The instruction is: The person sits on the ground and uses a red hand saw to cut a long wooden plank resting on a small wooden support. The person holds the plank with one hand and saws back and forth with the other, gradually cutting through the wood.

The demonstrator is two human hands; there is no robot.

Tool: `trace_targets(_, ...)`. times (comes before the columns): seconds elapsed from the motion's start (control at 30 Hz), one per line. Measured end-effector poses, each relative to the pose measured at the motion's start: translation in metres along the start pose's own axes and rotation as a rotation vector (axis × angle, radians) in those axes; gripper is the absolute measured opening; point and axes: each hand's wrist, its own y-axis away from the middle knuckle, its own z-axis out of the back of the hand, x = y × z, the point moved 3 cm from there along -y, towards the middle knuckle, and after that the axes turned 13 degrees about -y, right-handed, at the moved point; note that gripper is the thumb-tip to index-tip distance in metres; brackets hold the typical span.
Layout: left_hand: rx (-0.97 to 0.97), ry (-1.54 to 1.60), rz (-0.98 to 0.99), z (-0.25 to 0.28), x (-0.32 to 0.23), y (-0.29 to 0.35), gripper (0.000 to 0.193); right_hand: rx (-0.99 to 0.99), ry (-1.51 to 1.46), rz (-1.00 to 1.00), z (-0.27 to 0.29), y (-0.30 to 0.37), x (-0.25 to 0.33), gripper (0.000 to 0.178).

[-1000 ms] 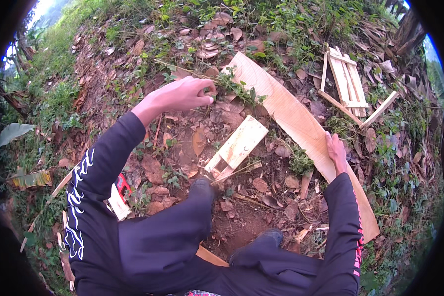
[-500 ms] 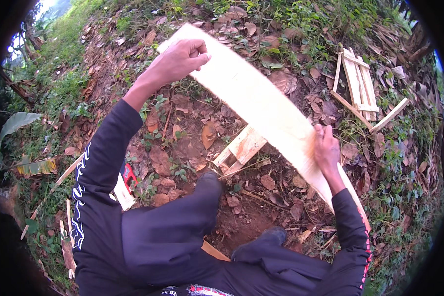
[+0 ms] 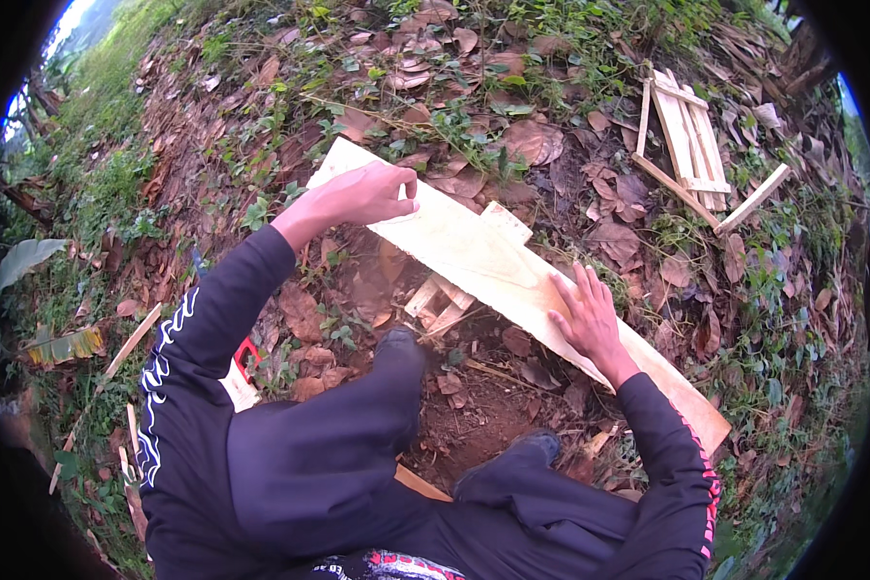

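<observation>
A long pale wooden board (image 3: 474, 253) slants from the upper left down to the right in front of me, across some shorter wooden pieces (image 3: 445, 298) on the ground. My right hand (image 3: 590, 322) lies on top of the board with its fingers spread. Over the board's far left end, my left hand (image 3: 372, 193) is closed, thumb against curled fingers. Whatever it may be pinching is too small or hidden to make out.
A slatted wooden frame (image 3: 691, 145) lies at the upper right, with a loose stick (image 3: 752, 199) beside it. A red-handled tool (image 3: 246, 356) shows partly behind my left sleeve. Thin wooden strips (image 3: 116, 358) lie at the left. Dry leaves and plants cover the sloping ground.
The board has come down from a raised, tilted position onto the wooden pieces. My right hand has gone from gripping its edge to lying flat on it; my left hand has lowered with it.
</observation>
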Motion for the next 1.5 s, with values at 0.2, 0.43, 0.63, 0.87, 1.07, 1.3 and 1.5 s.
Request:
trace_targets(0.2,0.192,0.127,0.012,-0.028,-0.036,-0.029,0.027,-0.060,0.077,0.231,0.010,-0.010,-0.024,0.054)
trace_targets(0.43,0.319,-0.419,-0.276,-0.064,-0.137,-0.076,0.035,-0.412,0.235,0.232,0.026,-0.020,-0.094,0.030)
trace_targets(0.63,0.259,-0.564,-0.412,-0.080,-0.193,-0.047,0.033,-0.425,0.080,0.083,-0.027,0.058,-0.066,0.033)
trace_targets(0.87,0.219,-0.571,-0.398,-0.080,-0.205,0.040,0.032,-0.051,-0.142,-0.052,-0.207,0.216,0.017,0.038)
trace_targets(1.07,0.199,-0.529,-0.418,-0.084,-0.232,0.131,0.031,-0.036,-0.188,-0.351,-0.185,0.362,-0.009,0.041)
trace_targets(1.3,0.336,-0.382,-0.587,-0.156,-0.339,0.262,0.029,-0.750,-0.239,-0.765,-0.055,0.569,-0.033,0.046)
trace_targets(1.5,0.474,-0.362,-0.801,-0.267,-0.469,0.352,0.028,-0.944,0.207,-1.884,-0.302,0.893,0.209,0.057)
